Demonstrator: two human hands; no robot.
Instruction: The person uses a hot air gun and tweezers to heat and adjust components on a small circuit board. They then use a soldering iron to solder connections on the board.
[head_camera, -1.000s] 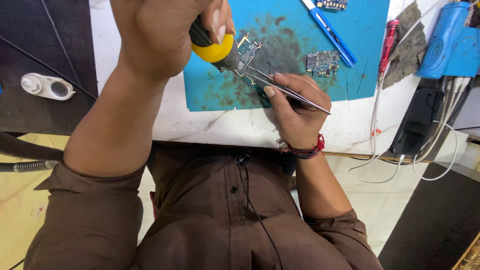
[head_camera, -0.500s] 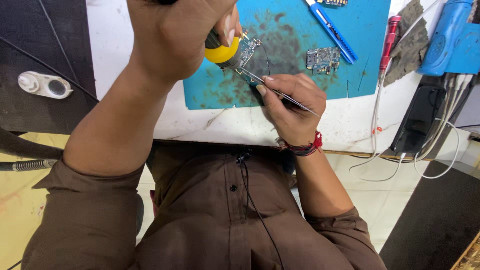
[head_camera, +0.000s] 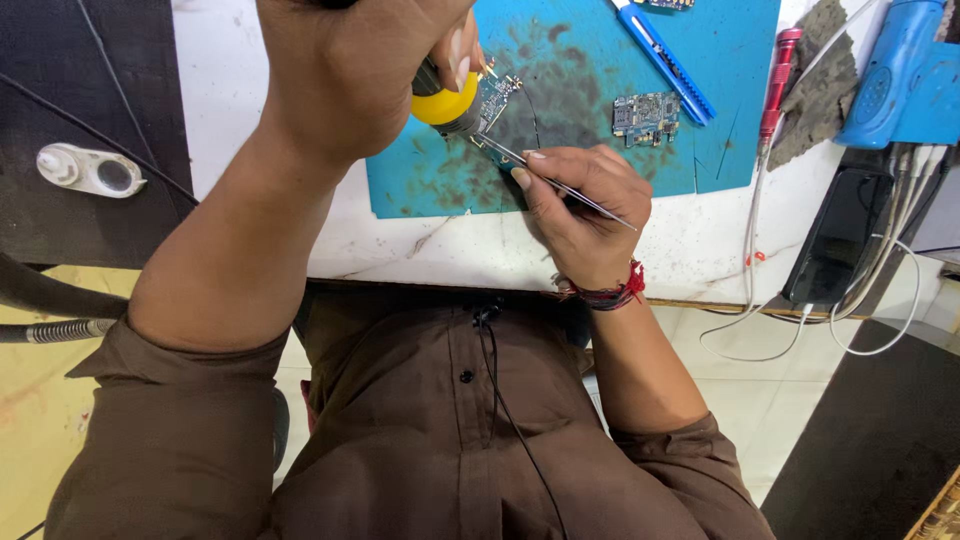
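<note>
My left hand (head_camera: 365, 70) is raised near the camera and grips a soldering iron with a yellow and black handle (head_camera: 445, 100). Its tip points down at a small circuit board (head_camera: 497, 100) on the stained blue work mat (head_camera: 600, 160). My right hand (head_camera: 580, 210) rests on the mat's near edge and pinches metal tweezers (head_camera: 560, 185), whose tips reach the board next to the iron. The iron and my hand hide part of the board.
A second circuit board (head_camera: 645, 115) and a blue tool (head_camera: 665, 55) lie on the mat. To the right are a red pen-like tool (head_camera: 775, 85), a grey cloth (head_camera: 825, 75), a blue device (head_camera: 900, 70), a dark phone (head_camera: 840, 245) and white cables (head_camera: 860, 320). A white round object (head_camera: 90, 170) sits at the left.
My left hand with the iron has risen and shifted slightly right over the board. My right hand with the tweezers has stayed nearly still.
</note>
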